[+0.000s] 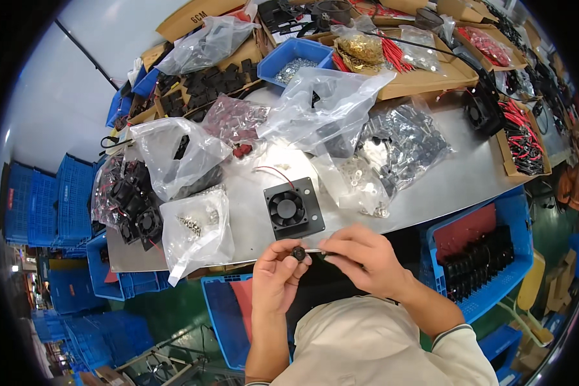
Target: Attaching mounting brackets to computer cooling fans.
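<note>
Just off the front edge of the metal table, my left hand (278, 273) pinches a small round black part (299, 253) between thumb and fingers. Close on its right, my right hand (360, 258) has its fingers closed and slightly blurred; what they hold is too small to make out. Beyond my hands a square black fan (285, 207) sits on a dark flat plate with holes (312, 222), a thin red wire rising from it. An open clear bag of small metal parts (198, 228) lies to the left of the fan.
Clear bags of black parts (408, 138) and pale rings (363, 186) lie right of the fan. Several fans (135, 199) are piled at left. A blue bin (296, 59) and cardboard trays stand behind. Blue crates (486, 254) flank me below the table edge (431, 222).
</note>
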The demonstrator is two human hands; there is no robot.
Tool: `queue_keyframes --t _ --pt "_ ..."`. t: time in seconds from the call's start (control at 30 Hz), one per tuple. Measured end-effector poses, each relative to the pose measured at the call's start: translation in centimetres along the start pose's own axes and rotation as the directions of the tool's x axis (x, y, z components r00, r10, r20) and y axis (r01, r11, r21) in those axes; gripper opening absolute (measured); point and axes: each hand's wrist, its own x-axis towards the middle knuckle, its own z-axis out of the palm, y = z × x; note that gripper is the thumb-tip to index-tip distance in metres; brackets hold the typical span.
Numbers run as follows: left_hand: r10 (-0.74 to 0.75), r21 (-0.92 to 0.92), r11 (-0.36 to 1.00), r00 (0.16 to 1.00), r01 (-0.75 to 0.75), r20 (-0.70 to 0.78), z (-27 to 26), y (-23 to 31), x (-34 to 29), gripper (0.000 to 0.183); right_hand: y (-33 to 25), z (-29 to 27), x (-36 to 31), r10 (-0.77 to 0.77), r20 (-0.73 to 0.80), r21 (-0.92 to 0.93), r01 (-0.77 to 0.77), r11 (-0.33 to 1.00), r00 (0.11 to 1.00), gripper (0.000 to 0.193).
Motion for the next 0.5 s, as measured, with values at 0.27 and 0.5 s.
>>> queue_keyframes --t 0.27,0.5 --pt "0.028 0.239 0.971 0.996 -0.008 -0.079 1.1 0.2 0.2 0.028 -0.1 -0.4 -0.5 -0.032 0.025 -0.044 0.033 0.998 0.999 0.031" --pt "0.057 0.344 0.938 0.998 -0.04 -0.041 0.7 0.2 0.0 0.03 -0.7 -0.6 -1.0 0.222 0.055 0.083 -0.226 0.971 0.973 0.026"
